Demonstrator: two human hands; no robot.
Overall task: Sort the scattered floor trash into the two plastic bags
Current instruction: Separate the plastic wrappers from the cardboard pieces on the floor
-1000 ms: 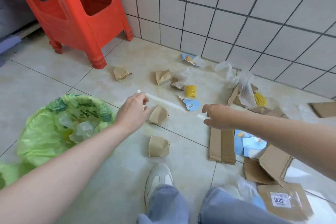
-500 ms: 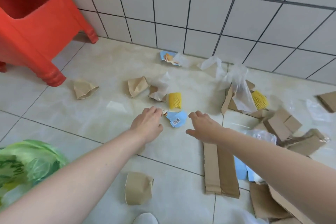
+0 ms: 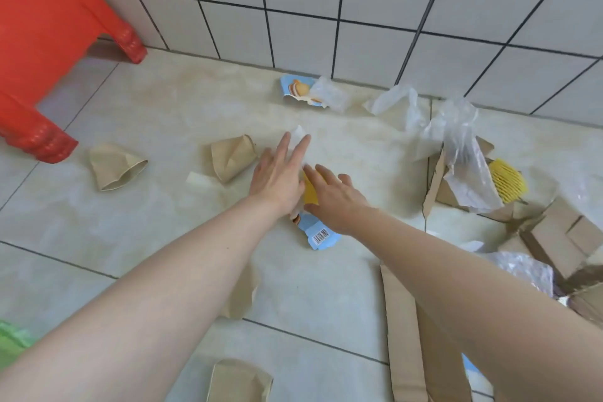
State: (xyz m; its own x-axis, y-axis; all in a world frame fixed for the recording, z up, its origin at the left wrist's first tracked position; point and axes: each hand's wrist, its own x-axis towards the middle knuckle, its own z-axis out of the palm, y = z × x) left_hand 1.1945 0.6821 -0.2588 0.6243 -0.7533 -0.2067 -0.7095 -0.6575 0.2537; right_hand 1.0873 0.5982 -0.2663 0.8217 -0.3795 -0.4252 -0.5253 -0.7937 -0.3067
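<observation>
At frame centre a yellow foam net (image 3: 309, 193) lies on the floor, half hidden between the hands. The left hand (image 3: 278, 175) and the right hand (image 3: 333, 195), fingers straight, have closed in over it since half a second ago. A blue wrapper (image 3: 318, 235) lies just below.

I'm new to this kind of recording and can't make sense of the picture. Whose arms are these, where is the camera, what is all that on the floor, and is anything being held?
No machine here: a person wears a wide-angle camera on the head, looking down at their own bare arms. The left hand and right hand both reach, fingers straight, to a yellow foam net lying between them on the tiled floor; neither plainly grips anything. Around them lie crushed paper cups, a blue wrapper with a barcode, clear plastic bags, and cardboard pieces. A red stool stands at upper left, and the edge of a green bag shows at lower left.
</observation>
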